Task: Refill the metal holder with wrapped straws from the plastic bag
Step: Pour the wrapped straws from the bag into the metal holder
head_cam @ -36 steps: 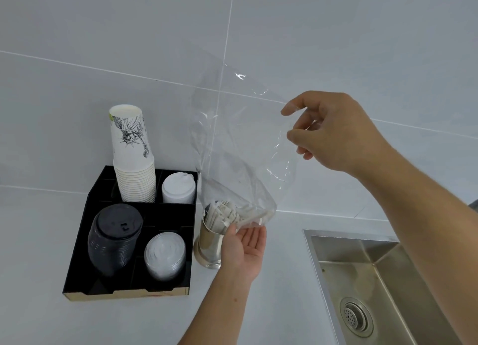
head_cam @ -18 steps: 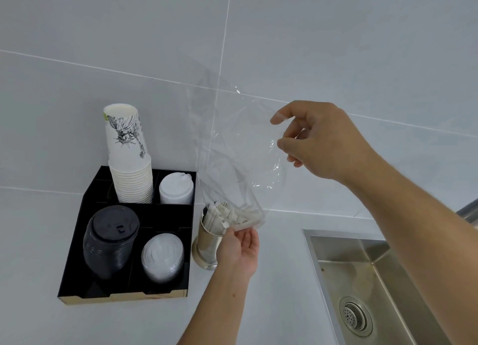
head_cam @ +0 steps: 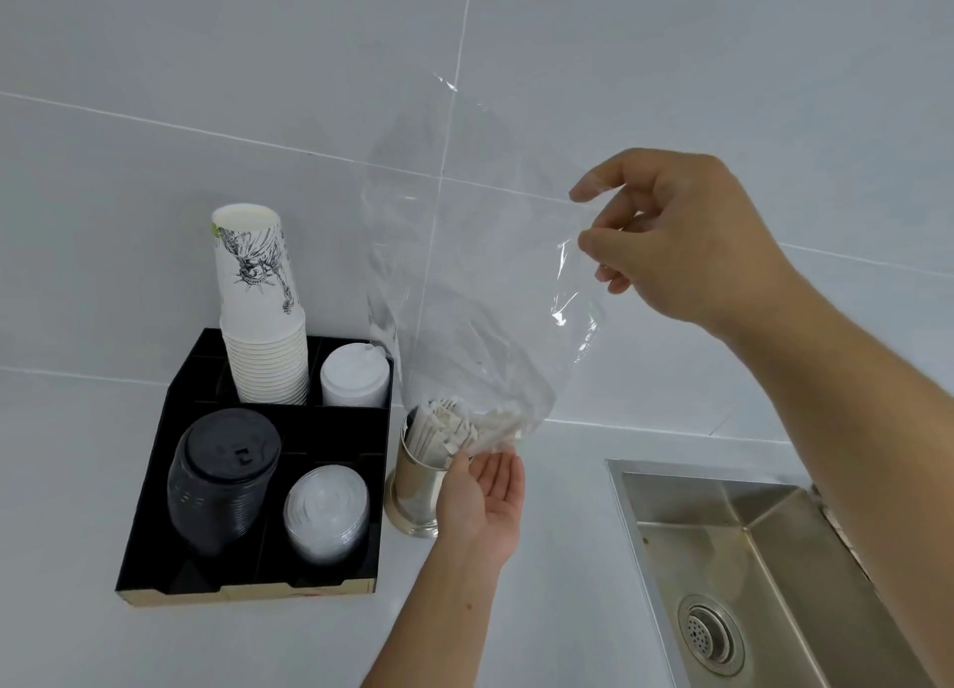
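A white tiled wall (head_cam: pixel 206 94) is seen behind a white counter (head_cam: pixel 62 507), into which a steel sink (head_cam: pixel 748 558) is set at the right. At the left of the counter a black tray (head_cam: pixel 155 481) is divided into compartments: a tall stack of paper cups (head_cam: pixel 260 316) is kept at the back left, white lids (head_cam: pixel 355 375) at the back right, black lids (head_cam: pixel 222 481) at the front left and clear lids (head_cam: pixel 326 514) at the front right. A clear plastic bag (head_cam: pixel 480 274) is held up in front of the wall, its upper edge pinched between the thumb and fingers of the right hand (head_cam: pixel 686 243), which is raised well above the counter. The lower end of the bag is tipped over the metal holder (head_cam: pixel 415 496), which stands just beside the tray's right edge. The left hand (head_cam: pixel 482 501) is held open, palm up, under the bag's lower end, with its fingertips touching the plastic and nothing gripped. A bunch of wrapped straws (head_cam: pixel 454 429) is gathered at the bottom of the bag and at the mouth of the holder; where the bag ends and the holder begins cannot be told
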Motion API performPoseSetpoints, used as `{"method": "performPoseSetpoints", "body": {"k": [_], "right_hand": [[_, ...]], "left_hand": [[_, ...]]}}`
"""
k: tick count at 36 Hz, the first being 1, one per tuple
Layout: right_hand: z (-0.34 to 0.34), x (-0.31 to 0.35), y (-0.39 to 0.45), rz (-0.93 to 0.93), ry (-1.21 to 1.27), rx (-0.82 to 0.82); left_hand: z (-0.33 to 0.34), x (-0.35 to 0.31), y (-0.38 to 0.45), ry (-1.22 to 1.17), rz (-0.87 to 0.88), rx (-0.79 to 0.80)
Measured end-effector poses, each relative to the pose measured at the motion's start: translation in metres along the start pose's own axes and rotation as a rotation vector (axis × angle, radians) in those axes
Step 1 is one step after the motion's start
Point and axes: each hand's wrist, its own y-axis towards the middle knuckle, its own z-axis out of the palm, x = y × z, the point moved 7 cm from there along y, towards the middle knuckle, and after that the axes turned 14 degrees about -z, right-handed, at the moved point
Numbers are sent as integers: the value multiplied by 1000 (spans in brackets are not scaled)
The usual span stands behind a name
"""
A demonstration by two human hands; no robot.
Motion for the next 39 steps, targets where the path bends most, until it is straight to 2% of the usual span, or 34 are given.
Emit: {"method": "performPoseSetpoints", "body": {"k": [11, 19, 29, 39], "right_hand": [[1, 0, -5, 21, -10, 29], [-14, 8, -1, -13, -8, -23], [-1, 2, -3, 9, -5, 11], [1, 1, -1, -6, -1, 17]], "left_hand": [[2, -5, -1, 20, 15, -22], [5, -8, -4, -26, 12, -30], [0, 3, -7, 70, -3, -52], [9, 6, -6, 42, 23, -39]]}}
